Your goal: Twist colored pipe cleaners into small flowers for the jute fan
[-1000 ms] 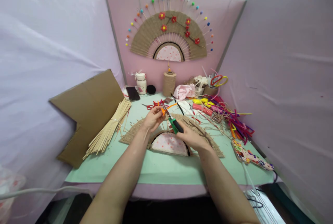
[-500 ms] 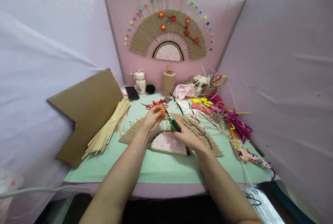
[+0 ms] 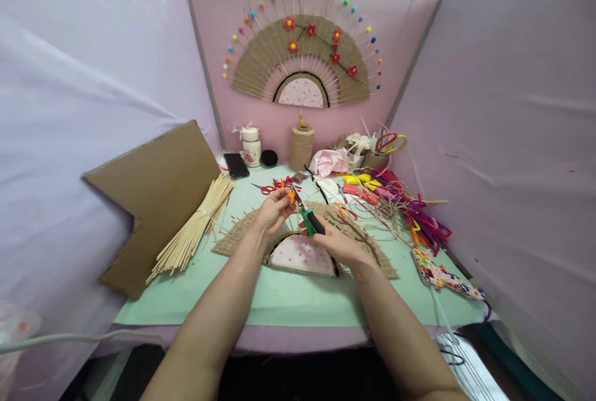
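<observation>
My left hand (image 3: pixel 275 210) pinches a small bent orange pipe cleaner (image 3: pixel 291 197) between thumb and fingertips. In my right hand (image 3: pixel 336 242) are snips (image 3: pixel 313 222) with green and black handles, their metal jaws up against the orange piece. Whether the jaws are fully closed is too small to tell. Below both hands lies a woven jute fan (image 3: pixel 237 236) with a pink dotted half-circle panel (image 3: pixel 302 255) and a brown twisted branch on its right side. A loose orange strip (image 3: pixel 339 210) rests at the fan's upper right.
Red scissors (image 3: pixel 267 190) and small red pieces lie behind my left hand. A bundle of sticks (image 3: pixel 193 227) and cardboard (image 3: pixel 158 184) are on the left. Coloured pipe cleaners (image 3: pixel 426 221) and a flower-patterned glue gun (image 3: pixel 437 277) are at right. A finished fan (image 3: pixel 261 56) hangs behind.
A loose orange strip now shows at the fan's upper right, where none was seen before. The snips' handles have shifted slightly; both hands stay nearly in place.
</observation>
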Tool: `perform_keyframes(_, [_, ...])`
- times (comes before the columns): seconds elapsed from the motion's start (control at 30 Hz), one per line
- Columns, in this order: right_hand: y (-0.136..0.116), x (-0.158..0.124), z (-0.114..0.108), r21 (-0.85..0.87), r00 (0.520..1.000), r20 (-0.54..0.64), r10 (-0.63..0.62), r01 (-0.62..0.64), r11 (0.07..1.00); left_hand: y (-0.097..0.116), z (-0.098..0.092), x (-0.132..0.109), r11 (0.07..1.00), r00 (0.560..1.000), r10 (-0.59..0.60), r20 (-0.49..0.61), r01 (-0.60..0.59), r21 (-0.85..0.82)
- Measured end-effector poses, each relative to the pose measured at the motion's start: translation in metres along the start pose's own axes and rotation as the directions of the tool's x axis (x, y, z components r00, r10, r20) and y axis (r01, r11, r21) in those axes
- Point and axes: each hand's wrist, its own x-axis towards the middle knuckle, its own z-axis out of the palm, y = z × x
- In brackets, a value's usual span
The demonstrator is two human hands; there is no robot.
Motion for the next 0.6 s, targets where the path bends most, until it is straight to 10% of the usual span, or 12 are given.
perform_keyframes(0.6, [-0.0059,0.0011,0.0064,-0.022,0.997,-0.072,-0.019,0.017,1.0,-0.0038,0.0009,0.0004,0.996,1.0,-0.029,-0.01,0.028,-0.083])
